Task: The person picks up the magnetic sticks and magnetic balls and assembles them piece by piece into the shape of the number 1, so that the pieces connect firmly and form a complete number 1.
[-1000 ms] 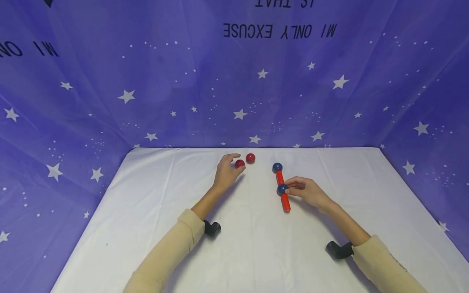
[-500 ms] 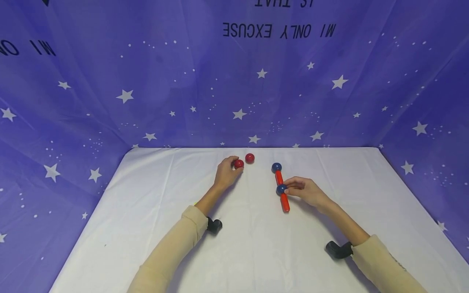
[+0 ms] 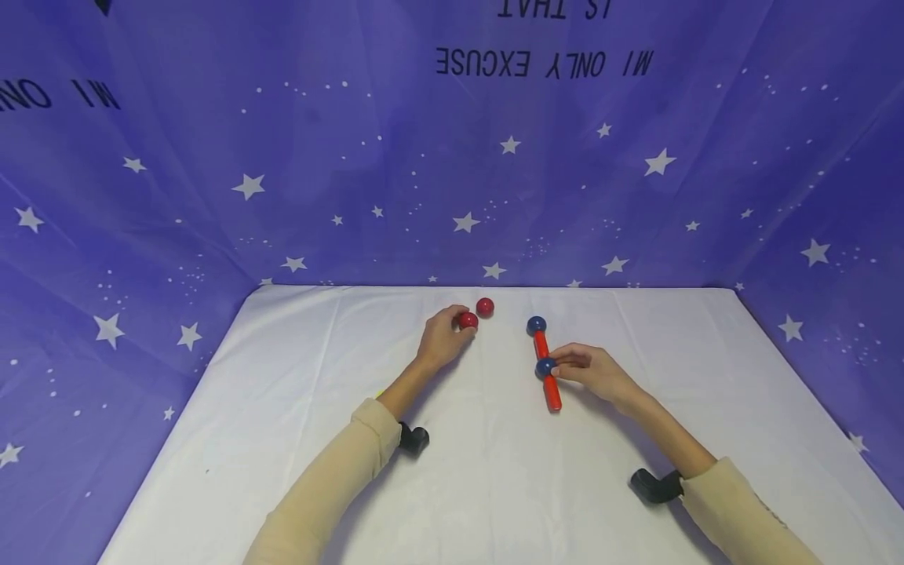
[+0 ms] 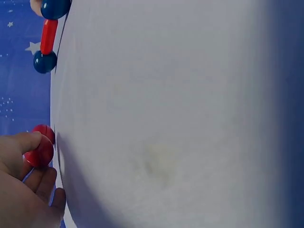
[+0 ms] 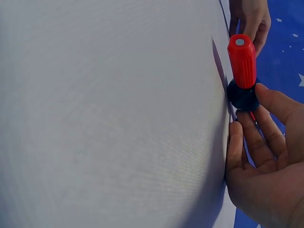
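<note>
Pinching a glossy red ball (image 3: 468, 320) with left hand (image 3: 441, 339), a glossy blue ball (image 3: 544, 368) with right hand (image 3: 600, 373), likely steadying plastic-looking red rods (image 3: 553, 395) beside this grip.

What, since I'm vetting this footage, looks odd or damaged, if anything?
No damage or spill stands out: the red balls, blue balls and red rods look intact. Oddly, black lettering on the purple backdrop seems upside down, and a small dark speck marks the white tablecloth.
</note>
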The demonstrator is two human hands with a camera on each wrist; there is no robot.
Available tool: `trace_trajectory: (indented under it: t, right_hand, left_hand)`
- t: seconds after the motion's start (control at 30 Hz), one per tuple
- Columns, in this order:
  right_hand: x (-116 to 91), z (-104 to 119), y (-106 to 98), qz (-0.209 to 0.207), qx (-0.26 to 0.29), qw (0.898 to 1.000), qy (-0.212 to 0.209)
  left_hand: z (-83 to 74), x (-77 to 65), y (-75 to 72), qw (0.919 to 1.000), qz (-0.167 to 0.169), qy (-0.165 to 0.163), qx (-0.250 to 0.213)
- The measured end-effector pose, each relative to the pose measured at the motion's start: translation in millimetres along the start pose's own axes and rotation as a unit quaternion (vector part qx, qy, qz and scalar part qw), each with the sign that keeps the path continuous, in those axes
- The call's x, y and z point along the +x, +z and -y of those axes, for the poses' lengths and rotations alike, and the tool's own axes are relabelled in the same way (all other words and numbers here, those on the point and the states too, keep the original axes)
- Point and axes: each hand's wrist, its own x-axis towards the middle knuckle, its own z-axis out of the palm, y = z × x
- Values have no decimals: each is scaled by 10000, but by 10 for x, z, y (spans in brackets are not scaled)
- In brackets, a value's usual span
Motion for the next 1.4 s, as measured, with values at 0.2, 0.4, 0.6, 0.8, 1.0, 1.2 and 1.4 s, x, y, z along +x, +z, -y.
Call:
trace_trajectory:
  t: [0.2, 0.4, 0.6, 0.8, 1.0, 1.2, 1.4]
  right_hand:
    - [-17, 4, -1, -53, -52, 10000, 63]
    - [-36, -1, -3, -88, -93, 9998, 160]
    - [-44, 10, 4, -120, -104, 9997, 188]
    - [-43, 27, 14, -114, -67, 9997, 223]
    - [-42, 40, 9, -75, -9, 9999, 156]
    - [-38, 42, 10, -33, 29, 10000, 20]
    - [-24, 51, 12, -29, -23, 10000, -38]
  left_hand:
    - [-113, -104, 31, 9991, 235, 346, -58]
    - [-282, -284, 83, 9955, 487, 797, -153]
    - [-475, -454, 145, 9912, 874, 831, -536]
    - [-617, -616, 201, 9863, 1226, 739, -826]
    - [-718, -786, 267, 9779, 1562, 871, -1086]
    - [-809, -936, 350, 9687, 1987, 861, -1214]
    - [-836, -1041, 445, 9594, 2255, 806, -1487]
